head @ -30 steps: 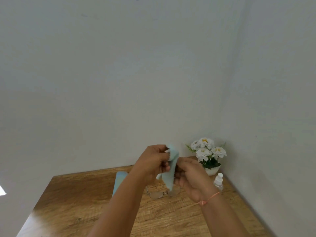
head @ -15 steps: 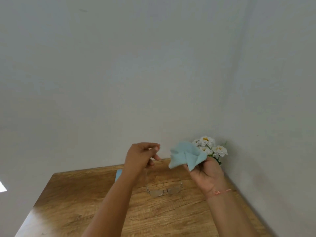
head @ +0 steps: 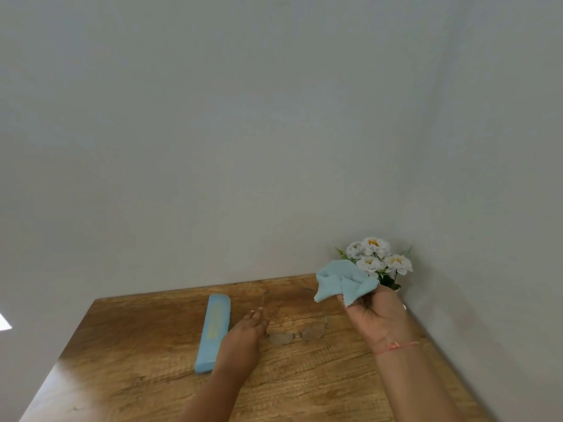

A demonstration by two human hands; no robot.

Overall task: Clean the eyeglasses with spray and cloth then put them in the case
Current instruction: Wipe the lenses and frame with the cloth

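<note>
Right hand [head: 376, 315] pinches blue cloth [head: 342, 283], raised at far right. Left hand [head: 246, 333] low over worktop [head: 304, 376], fingers together (grip unclear), beside eyeglasses [head: 297, 335]; blue case [head: 213, 332] just left.

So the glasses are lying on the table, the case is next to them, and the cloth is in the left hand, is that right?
Not quite. The head view shows the cloth in the right hand, not the left. The glasses do lie on the table, with the case next to them.
</note>
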